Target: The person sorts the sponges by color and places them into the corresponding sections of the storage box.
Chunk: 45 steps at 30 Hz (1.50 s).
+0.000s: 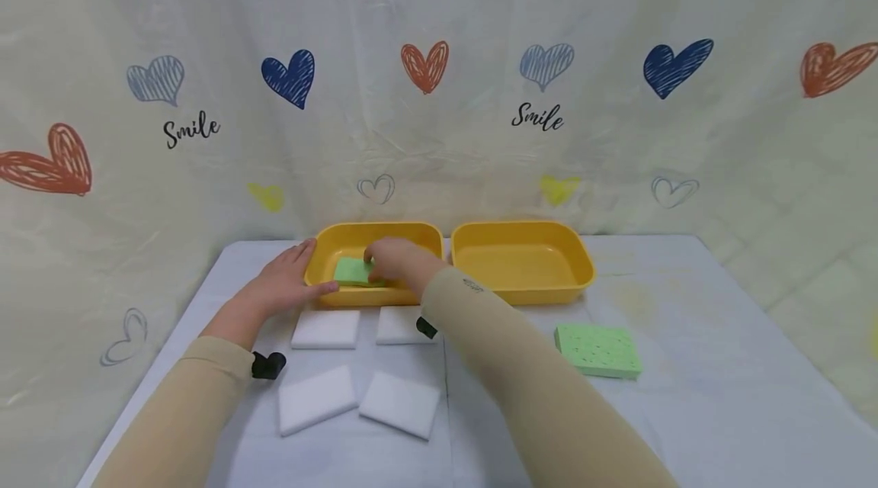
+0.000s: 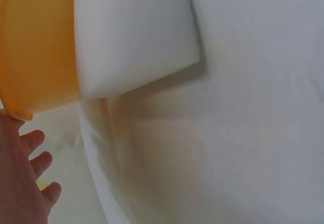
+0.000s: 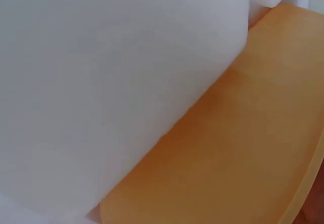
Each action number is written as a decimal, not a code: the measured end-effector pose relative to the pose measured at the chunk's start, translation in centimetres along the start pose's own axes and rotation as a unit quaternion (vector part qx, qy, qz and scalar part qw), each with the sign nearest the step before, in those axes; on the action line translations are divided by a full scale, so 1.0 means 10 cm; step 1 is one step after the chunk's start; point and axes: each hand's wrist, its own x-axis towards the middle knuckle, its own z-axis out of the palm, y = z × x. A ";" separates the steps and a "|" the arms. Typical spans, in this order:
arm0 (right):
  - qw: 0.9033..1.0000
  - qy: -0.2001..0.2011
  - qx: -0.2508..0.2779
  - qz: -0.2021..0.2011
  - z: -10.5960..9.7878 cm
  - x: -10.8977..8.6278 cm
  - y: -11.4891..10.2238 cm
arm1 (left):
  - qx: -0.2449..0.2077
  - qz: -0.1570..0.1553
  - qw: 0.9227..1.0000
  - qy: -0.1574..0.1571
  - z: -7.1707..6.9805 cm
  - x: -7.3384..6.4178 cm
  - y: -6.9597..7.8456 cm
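Observation:
In the head view, my right hand reaches into the left yellow tray, its fingers curled over the right end of a green sponge lying there. The palm side of that hand is hidden, and the right wrist view catches only a sliver of it past the tray wall. My left hand rests at the same tray's left end with fingers spread, the thumb along the front rim. In the left wrist view, the fingers extend loosely beyond the tray's corner.
A second yellow tray stands just right of the first. Several white sponge blocks lie in front of the left tray, among them a near left one and a near right one. Another green sponge lies farther right on the white-covered table.

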 end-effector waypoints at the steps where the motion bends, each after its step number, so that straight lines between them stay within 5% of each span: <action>1: 1.000 0.003 -0.002 0.002 0.00 0.01 0.01 | -0.001 0.001 1.000 0.000 0.00 0.01 0.00; 15: 0.999 0.046 -0.003 -0.021 -0.15 -0.13 0.09 | -0.013 0.018 1.000 -0.001 -0.01 0.01 -0.03; 26: 0.995 0.071 0.030 -0.063 -0.27 -0.45 0.23 | -0.034 0.028 0.999 -0.010 -0.03 0.00 -0.01; 38: 0.993 0.102 0.045 -0.047 -0.29 -1.03 0.57 | -0.050 0.031 0.998 -0.002 -0.02 -0.02 0.02; 45: 0.987 0.135 0.018 -0.088 -0.18 -1.53 0.82 | -0.049 0.034 0.998 -0.005 0.02 0.00 -0.01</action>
